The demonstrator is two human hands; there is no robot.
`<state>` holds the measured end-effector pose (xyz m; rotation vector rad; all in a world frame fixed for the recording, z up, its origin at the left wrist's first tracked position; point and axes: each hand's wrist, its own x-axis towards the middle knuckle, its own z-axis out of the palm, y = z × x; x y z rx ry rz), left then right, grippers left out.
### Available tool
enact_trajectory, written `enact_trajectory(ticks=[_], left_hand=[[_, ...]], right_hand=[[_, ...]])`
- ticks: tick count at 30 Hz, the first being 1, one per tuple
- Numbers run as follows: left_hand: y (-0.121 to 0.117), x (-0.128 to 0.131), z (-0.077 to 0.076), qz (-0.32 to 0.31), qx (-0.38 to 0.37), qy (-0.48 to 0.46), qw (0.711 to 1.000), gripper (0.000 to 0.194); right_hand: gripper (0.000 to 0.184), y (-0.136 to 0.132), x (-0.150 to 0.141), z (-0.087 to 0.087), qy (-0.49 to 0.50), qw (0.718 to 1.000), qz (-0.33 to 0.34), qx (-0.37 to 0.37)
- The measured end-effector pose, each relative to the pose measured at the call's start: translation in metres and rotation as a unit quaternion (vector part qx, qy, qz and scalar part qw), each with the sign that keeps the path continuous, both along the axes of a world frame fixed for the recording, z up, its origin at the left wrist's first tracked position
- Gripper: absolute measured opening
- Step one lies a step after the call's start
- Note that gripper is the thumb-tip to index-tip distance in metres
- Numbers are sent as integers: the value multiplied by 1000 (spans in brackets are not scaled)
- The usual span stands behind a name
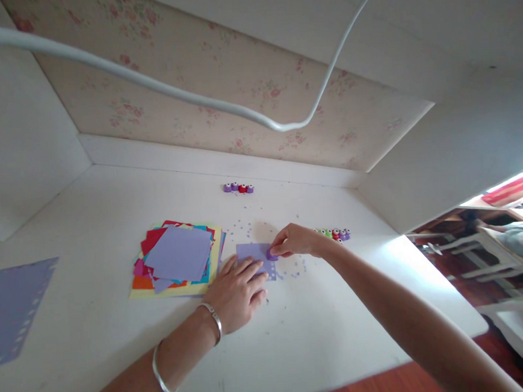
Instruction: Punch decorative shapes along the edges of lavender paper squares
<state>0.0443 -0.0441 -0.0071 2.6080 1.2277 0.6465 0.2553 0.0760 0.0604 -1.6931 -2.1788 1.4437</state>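
My left hand [239, 288] lies flat with its fingers spread over a small purple paper sheet [250, 250], pressing it on the white desk. At the sheet's right edge, my right hand [295, 241] pinches a small purple craft punch [271, 254]. Punched holes show along the sheet's lower right side. Tiny purple paper bits [295, 273] lie scattered around it. Left of my left hand is a pile of coloured paper [180, 254] with a purple sheet on top.
Several small punches [239, 188] stand in a row near the back panel. More punches [337, 234] sit behind my right wrist. A larger purple sheet [14, 309] with a punched edge lies at far left. A white cable [181, 93] hangs across the top. A person's part shows at far right.
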Motion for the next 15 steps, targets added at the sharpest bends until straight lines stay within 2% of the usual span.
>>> enact_trajectory(ticks=[6, 12, 15], left_hand=[[0, 0, 0, 0, -12, 9, 1000, 36], [0, 0, -1, -2, -10, 10, 1000, 36], [-1, 0, -2, 0, -3, 10, 1000, 35]], right_hand=[[20, -11, 14, 10, -49, 996, 45, 57], [41, -30, 14, -1, -43, 988, 17, 147], [28, -40, 13, -5, -53, 978, 35, 199]])
